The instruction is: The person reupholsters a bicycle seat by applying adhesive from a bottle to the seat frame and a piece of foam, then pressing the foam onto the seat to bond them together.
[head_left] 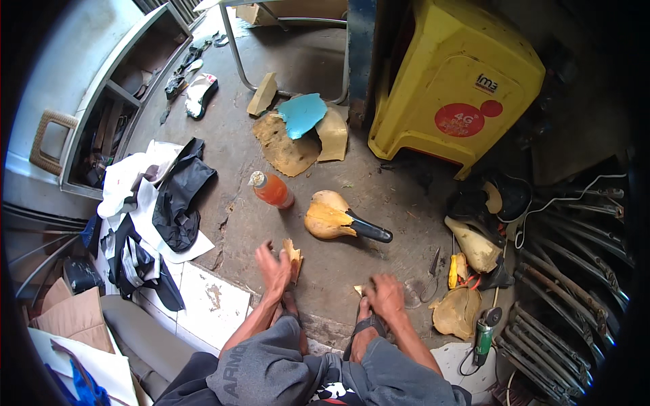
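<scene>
A bicycle saddle (330,215) lies on the floor ahead of me, its rear covered in yellow foam and its black nose bare, pointing right. My left hand (273,268) is low over the floor with fingers apart. Right beside its thumb stands a torn strip of yellow-brown foam (294,260); whether they touch is unclear. Close to my right foot, my right hand (387,298) has its fingers bent, a small foam scrap (358,289) at their tips. Part of that grip is hidden. A bottle of orange liquid (273,191) stands left of the saddle.
Foam sheets (284,145) and a blue piece (301,115) lie farther off. A yellow plastic stool (460,88) is at the far right. Scissors (432,277), a yellow-handled tool (453,272) and a green angle grinder (483,338) lie rightward, near metal tubes (569,298). Dark fabric (183,196) lies left.
</scene>
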A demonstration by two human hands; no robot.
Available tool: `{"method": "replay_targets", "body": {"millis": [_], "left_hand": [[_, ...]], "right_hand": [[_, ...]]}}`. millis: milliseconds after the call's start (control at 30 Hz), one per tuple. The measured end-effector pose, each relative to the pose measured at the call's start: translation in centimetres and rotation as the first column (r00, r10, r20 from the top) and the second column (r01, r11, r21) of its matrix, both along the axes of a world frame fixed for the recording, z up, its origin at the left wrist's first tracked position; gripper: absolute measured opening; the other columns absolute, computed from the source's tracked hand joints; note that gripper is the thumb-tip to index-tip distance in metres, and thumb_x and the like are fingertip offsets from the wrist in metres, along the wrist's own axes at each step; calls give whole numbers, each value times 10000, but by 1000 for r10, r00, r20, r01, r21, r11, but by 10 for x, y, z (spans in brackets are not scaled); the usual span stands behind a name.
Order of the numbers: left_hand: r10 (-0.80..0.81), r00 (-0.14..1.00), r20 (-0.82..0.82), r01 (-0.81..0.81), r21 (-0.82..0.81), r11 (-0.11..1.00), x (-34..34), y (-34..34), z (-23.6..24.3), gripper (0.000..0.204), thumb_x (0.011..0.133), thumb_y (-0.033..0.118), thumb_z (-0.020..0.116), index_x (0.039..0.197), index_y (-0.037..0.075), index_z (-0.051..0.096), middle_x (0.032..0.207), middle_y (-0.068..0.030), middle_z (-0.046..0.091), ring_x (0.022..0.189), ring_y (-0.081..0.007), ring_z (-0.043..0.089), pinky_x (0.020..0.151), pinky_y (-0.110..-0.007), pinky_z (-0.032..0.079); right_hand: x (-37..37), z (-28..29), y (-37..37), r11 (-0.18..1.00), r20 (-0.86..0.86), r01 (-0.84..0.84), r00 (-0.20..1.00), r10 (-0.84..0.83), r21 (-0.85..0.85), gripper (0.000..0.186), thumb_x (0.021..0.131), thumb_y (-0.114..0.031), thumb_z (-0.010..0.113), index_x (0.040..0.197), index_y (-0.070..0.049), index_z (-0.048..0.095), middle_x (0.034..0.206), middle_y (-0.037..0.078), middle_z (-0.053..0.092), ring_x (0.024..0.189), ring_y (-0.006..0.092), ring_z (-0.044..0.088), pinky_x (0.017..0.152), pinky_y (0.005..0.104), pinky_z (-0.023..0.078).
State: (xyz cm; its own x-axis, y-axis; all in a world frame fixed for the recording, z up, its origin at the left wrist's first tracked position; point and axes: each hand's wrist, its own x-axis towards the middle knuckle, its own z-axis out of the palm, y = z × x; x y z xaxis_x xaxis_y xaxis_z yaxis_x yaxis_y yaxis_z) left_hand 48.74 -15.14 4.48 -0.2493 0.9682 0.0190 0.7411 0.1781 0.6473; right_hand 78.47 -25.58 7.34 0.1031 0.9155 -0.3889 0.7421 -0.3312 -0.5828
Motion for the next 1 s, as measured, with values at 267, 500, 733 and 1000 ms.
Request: {"method": "replay_targets", "body": {"millis": [267,500,733,1000], "left_hand": [[-68,985,158,34,211,977,-2,82,18,807,798,326,833,1400,-27,427,1406,-248,472,1331,-378,455,1120,-471,367],[-162,879,448,159,43,986,10,160,44,488,748,231,857,1126,35,620,1040,-146,703,1012,-296,682,902,-408,524],[-510,857,76,488,200,849,30,76,86,398,658,206,847,971,69,643,890,-118,645,863,-339,643,784,-434,485],[-583,792,-180,606,112,788,36,34,92,354,617,249,819,886,97,645,836,-68,580,845,-275,597,775,-419,427]], "right_hand": [[-21,-17,-7,953,189,-266,953,237,144,370,762,-249,794,1081,-83,706,1001,114,660,1003,332,589,875,475,436],[-30,38,34,985,-537,163,827,-166,-53,285,891,-191,748,1114,-25,686,957,115,723,875,226,710,780,330,560],[2,77,62,908,-780,368,501,-376,-201,316,894,-109,776,1166,7,666,972,61,701,901,120,666,802,270,554],[-16,115,82,916,-631,333,766,-123,225,318,879,-92,773,1184,-16,721,947,39,727,835,131,676,792,261,535]]}}
